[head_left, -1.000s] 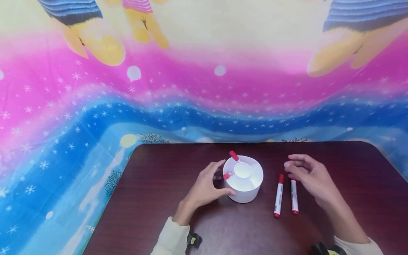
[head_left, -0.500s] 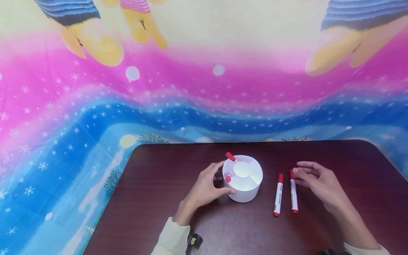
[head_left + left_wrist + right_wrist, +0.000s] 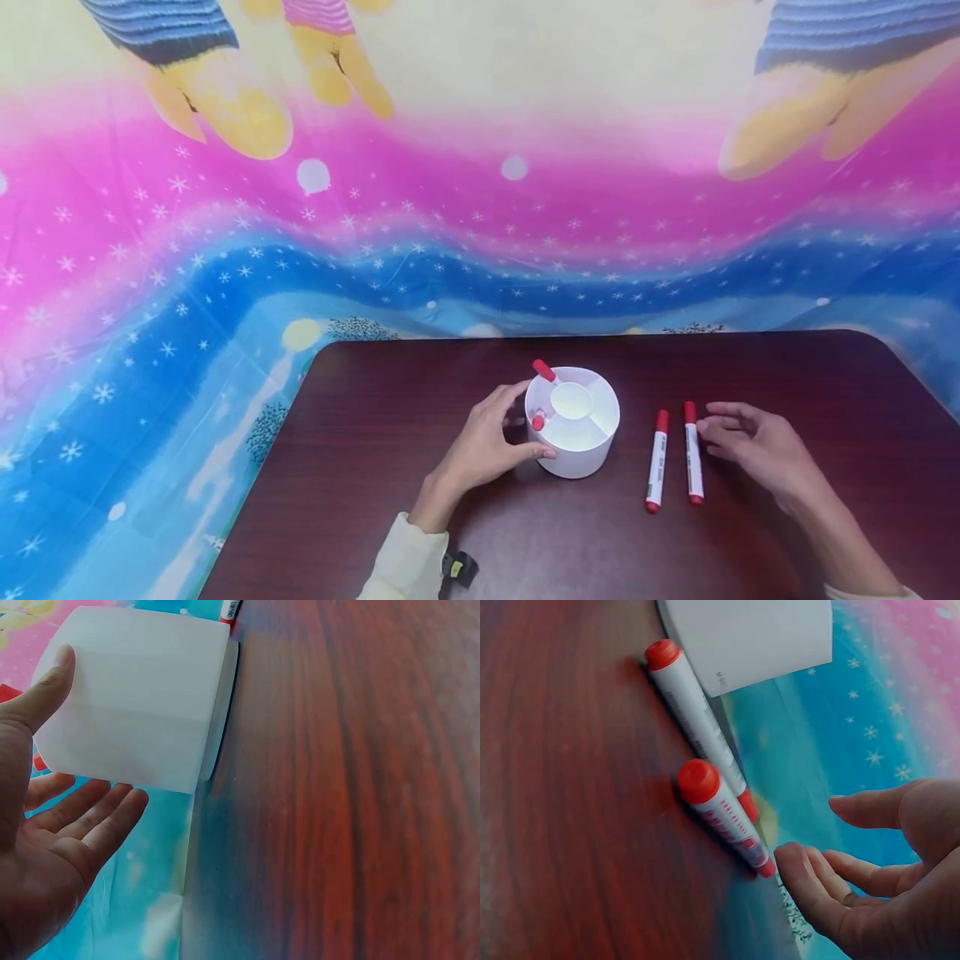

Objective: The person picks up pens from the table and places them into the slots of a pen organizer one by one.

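A round white pen organizer (image 3: 576,460) with dividers and a central cup stands on the table. Two red-capped markers lean inside it, one marker (image 3: 544,371) at the back and another marker (image 3: 537,421) at the left. My left hand (image 3: 480,442) holds the organizer's left side, the thumb in front and the fingers behind. Two more white markers with red caps lie side by side to its right: the nearer marker (image 3: 657,462) and the outer marker (image 3: 693,454). Beside the outer one's upper end is my right hand (image 3: 761,446), fingers loosely bent, holding nothing.
The dark reddish wooden table (image 3: 360,433) has rounded far corners. Behind it hangs a colourful cloth (image 3: 480,192) with snowflakes, its folds reaching the table's back edge. A black strap (image 3: 459,568) sits at my left sleeve (image 3: 405,558).
My right hand has moved right and toward me, from above the outer marker to beside it. The left marker in the organizer has tipped to a new lean. My left hand stays put.
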`<action>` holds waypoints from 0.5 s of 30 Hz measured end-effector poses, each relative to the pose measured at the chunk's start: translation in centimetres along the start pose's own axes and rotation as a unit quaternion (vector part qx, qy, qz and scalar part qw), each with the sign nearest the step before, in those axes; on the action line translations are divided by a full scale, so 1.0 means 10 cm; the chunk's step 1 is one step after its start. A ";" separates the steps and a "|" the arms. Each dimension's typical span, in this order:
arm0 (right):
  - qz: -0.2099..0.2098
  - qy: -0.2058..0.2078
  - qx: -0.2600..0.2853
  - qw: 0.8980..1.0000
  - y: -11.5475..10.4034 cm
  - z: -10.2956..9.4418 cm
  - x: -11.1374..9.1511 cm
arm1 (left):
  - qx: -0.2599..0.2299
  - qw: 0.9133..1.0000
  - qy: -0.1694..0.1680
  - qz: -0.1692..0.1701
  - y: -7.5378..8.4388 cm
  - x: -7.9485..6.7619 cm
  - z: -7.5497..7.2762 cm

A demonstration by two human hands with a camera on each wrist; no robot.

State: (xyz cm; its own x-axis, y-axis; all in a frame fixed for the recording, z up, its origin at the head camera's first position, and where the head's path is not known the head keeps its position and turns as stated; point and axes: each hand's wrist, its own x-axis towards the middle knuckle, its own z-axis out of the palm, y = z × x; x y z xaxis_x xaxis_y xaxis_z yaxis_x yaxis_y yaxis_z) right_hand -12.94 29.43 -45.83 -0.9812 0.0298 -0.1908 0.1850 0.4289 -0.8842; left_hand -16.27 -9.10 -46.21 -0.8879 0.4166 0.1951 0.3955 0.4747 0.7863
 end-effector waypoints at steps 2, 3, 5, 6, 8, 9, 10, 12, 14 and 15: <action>0.008 -0.002 -0.006 1.000 0.02 0.00 0.00 | -0.002 1.000 -0.001 -0.002 0.00 0.00 0.00; 0.011 -0.003 -0.009 1.000 0.03 0.00 0.00 | -0.003 1.000 -0.001 -0.003 -0.01 0.00 0.00; 0.020 -0.004 -0.011 1.000 0.04 0.00 0.01 | -0.004 1.000 -0.001 -0.004 -0.01 0.01 0.00; 0.025 -0.005 -0.012 1.000 0.05 0.00 0.01 | -0.004 1.000 -0.001 -0.004 -0.01 0.01 0.00; 0.034 -0.008 -0.017 0.999 0.06 -0.01 0.03 | -0.004 1.000 -0.001 -0.005 -0.01 0.01 0.00; 0.037 -0.009 -0.021 0.999 0.07 -0.01 0.04 | -0.005 1.000 -0.001 -0.006 -0.01 0.01 0.00; 0.040 -0.010 -0.023 0.999 0.07 -0.01 0.05 | -0.006 1.000 -0.001 -0.007 -0.01 0.01 0.00; 0.044 -0.011 -0.031 0.999 0.08 0.00 0.06 | -0.007 1.000 -0.002 -0.008 -0.02 0.00 0.00; 0.046 -0.012 -0.035 0.998 0.10 0.00 0.08 | -0.008 1.000 -0.001 -0.006 -0.01 0.00 0.00; 0.048 -0.013 -0.035 0.998 0.10 0.01 0.09 | -0.007 1.000 -0.001 -0.005 -0.01 0.00 0.00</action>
State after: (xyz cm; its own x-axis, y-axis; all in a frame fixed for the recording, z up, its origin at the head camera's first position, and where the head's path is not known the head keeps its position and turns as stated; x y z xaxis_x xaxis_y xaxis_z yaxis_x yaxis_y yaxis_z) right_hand -13.61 29.79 -46.93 -0.9573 0.0503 -0.2846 0.2723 0.4866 -0.8301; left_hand -16.31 -9.14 -46.33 -0.8915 0.4131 0.1859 0.3828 0.4675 0.7968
